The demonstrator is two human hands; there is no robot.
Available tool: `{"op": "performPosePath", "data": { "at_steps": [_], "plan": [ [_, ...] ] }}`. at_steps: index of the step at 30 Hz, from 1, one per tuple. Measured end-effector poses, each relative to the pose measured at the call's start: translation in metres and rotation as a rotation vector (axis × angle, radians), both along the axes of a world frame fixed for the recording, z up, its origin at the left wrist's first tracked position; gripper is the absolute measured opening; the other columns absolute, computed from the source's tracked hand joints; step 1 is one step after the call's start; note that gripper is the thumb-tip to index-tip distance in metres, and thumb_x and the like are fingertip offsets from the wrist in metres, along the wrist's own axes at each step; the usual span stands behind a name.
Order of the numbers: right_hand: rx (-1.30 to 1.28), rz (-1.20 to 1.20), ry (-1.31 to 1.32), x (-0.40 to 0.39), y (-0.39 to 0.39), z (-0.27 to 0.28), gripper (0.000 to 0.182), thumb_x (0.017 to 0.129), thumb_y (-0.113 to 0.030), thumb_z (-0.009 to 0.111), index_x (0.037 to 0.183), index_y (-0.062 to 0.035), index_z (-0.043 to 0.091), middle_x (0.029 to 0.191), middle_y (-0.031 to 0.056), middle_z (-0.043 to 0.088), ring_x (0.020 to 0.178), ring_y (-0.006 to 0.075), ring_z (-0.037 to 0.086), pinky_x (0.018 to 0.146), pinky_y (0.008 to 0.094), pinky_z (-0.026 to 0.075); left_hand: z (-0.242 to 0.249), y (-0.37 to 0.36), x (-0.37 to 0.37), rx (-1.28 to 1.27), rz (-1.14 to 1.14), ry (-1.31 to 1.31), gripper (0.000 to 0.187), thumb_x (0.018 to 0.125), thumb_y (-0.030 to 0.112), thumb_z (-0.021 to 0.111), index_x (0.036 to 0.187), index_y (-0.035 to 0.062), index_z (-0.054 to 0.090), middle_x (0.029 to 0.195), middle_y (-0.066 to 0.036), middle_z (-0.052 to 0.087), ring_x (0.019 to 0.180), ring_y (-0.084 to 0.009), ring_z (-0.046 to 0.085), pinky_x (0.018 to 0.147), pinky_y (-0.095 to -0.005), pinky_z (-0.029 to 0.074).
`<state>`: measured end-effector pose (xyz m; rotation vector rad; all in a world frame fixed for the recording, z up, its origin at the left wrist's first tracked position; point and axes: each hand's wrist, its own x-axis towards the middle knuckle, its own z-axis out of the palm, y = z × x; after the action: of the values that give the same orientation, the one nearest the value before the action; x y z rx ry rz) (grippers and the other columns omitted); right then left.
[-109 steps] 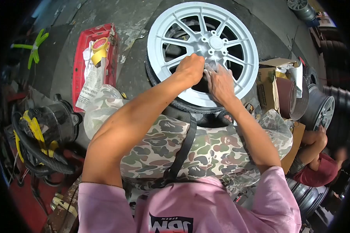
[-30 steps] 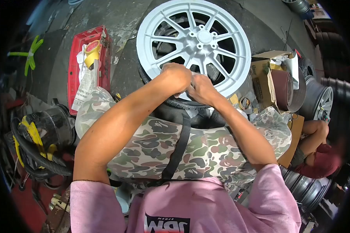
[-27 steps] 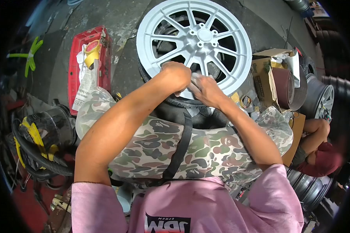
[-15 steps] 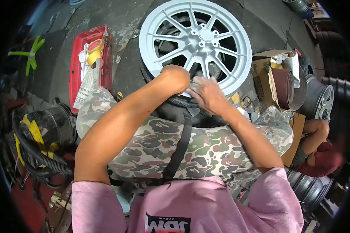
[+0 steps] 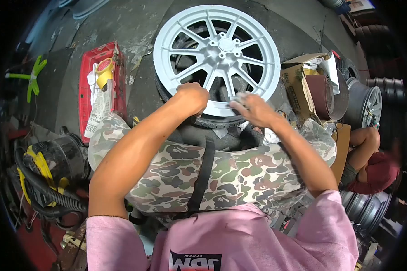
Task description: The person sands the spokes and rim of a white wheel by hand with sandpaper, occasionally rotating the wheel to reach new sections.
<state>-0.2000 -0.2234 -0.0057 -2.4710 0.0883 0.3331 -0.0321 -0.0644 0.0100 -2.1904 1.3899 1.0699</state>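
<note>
A pale grey multi-spoke wheel rim [image 5: 217,49] lies flat on a black tyre [image 5: 212,122] in front of my knees. My left hand [image 5: 192,97] is closed in a fist on the rim's near edge, by a spoke. My right hand [image 5: 254,109] rests on the near edge a little to the right. Its fingertips press a small pale pad [image 5: 238,97] against the rim. Camouflage trousers cover my lap below both forearms.
A red crate [image 5: 87,86] at left holds a yellow tape roll [image 5: 105,68] and newspaper. A cardboard box [image 5: 296,81] with a brown sandpaper roll [image 5: 325,92] stands at right, beside another rim [image 5: 368,106]. A seated person in red [image 5: 375,167] is at far right. A black vacuum [image 5: 59,156] sits at lower left.
Both hands have come back from the spokes near the hub to the rim's near edge. In the last half second the right hand slid right along that edge.
</note>
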Motion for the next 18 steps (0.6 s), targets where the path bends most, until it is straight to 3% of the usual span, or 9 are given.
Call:
{"op": "performPosePath", "data": {
  "at_steps": [2, 5, 7, 11, 14, 16, 17, 18],
  "plan": [
    [-0.065, 0.0, 0.065, -0.005, -0.01, 0.008, 0.034, 0.101, -0.029, 0.05, 0.09, -0.0008, 0.065, 0.087, 0.0208, 0.064, 0.087, 0.0388, 0.062, 0.083, 0.0496, 0.048, 0.001, 0.004, 0.001, -0.053, 0.015, -0.004, 0.044, 0.068, 0.023, 0.087, 0.109, 0.0106, 0.076, 0.126, -0.012, 0.063, 0.11, -0.0304, 0.066, 0.086, -0.0426, 0.056],
    [-0.018, 0.09, -0.075, 0.006, 0.021, -0.005, 0.029, 0.101, -0.023, 0.053, 0.106, 0.0018, 0.067, 0.107, 0.0206, 0.064, 0.1, 0.0384, 0.06, 0.094, 0.0474, 0.047, -0.005, 0.008, -0.002, -0.113, 0.025, -0.045, 0.045, 0.067, 0.019, 0.086, 0.109, 0.0101, 0.076, 0.125, -0.014, 0.063, 0.109, -0.031, 0.067, 0.086, -0.0425, 0.056],
    [0.03, 0.003, -0.192, 0.027, 0.06, -0.014, 0.029, 0.1, -0.023, 0.054, 0.108, 0.0016, 0.067, 0.11, 0.0207, 0.063, 0.101, 0.0381, 0.059, 0.096, 0.0473, 0.046, 0.0, 0.007, -0.003, -0.11, 0.042, -0.042, 0.045, 0.065, 0.017, 0.085, 0.109, 0.0105, 0.076, 0.123, -0.014, 0.063, 0.109, -0.0315, 0.067, 0.087, -0.0428, 0.056],
    [-0.013, 0.021, -0.29, 0.007, 0.043, -0.012, 0.026, 0.099, -0.021, 0.055, 0.107, -0.0004, 0.068, 0.108, 0.0197, 0.063, 0.101, 0.0361, 0.059, 0.095, 0.0466, 0.046, 0.0, 0.006, -0.004, -0.094, 0.034, -0.03, 0.041, 0.069, 0.017, 0.082, 0.109, 0.0112, 0.076, 0.12, -0.013, 0.065, 0.107, -0.0319, 0.068, 0.085, -0.0437, 0.056],
    [-0.178, 0.092, -0.086, -0.021, -0.002, 0.007, 0.025, 0.098, -0.022, 0.056, 0.105, -0.0022, 0.069, 0.107, 0.0169, 0.06, 0.103, 0.0341, 0.057, 0.094, 0.0459, 0.045, 0.012, 0.004, -0.006, -0.036, 0.017, 0.016, 0.035, 0.073, 0.016, 0.078, 0.108, 0.0099, 0.076, 0.121, -0.014, 0.064, 0.11, -0.0315, 0.066, 0.086, -0.0435, 0.055],
    [-0.337, 0.207, -0.108, -0.025, -0.01, 0.027, 0.022, 0.094, -0.021, 0.058, 0.105, -0.0053, 0.069, 0.11, 0.0129, 0.058, 0.105, 0.0305, 0.056, 0.092, 0.0435, 0.045, 0.02, 0.009, -0.013, -0.173, -0.007, 0.012, 0.042, 0.071, 0.017, 0.082, 0.107, -0.0008, 0.072, 0.124, -0.02, 0.059, 0.109, -0.0358, 0.064, 0.088, -0.0428, 0.056],
    [-0.338, 0.205, -0.107, -0.024, -0.009, 0.024, 0.022, 0.094, -0.021, 0.058, 0.105, -0.0053, 0.069, 0.11, 0.0129, 0.058, 0.105, 0.0305, 0.056, 0.092, 0.0435, 0.045, 0.016, 0.012, -0.021, -0.174, -0.009, 0.013, 0.042, 0.071, 0.017, 0.082, 0.107, -0.0008, 0.072, 0.124, -0.02, 0.059, 0.109, -0.0358, 0.064, 0.088, -0.0428, 0.056],
    [-0.409, 0.262, -0.124, -0.019, -0.007, 0.018, 0.023, 0.093, -0.022, 0.059, 0.107, -0.0068, 0.069, 0.112, 0.0116, 0.057, 0.105, 0.0297, 0.055, 0.092, 0.0427, 0.044, 0.013, 0.014, -0.028, -0.328, -0.055, -0.058, 0.035, 0.073, 0.014, 0.079, 0.104, -0.0007, 0.072, 0.121, -0.019, 0.058, 0.11, -0.0342, 0.062, 0.089, -0.0424, 0.054]
  ]
}}
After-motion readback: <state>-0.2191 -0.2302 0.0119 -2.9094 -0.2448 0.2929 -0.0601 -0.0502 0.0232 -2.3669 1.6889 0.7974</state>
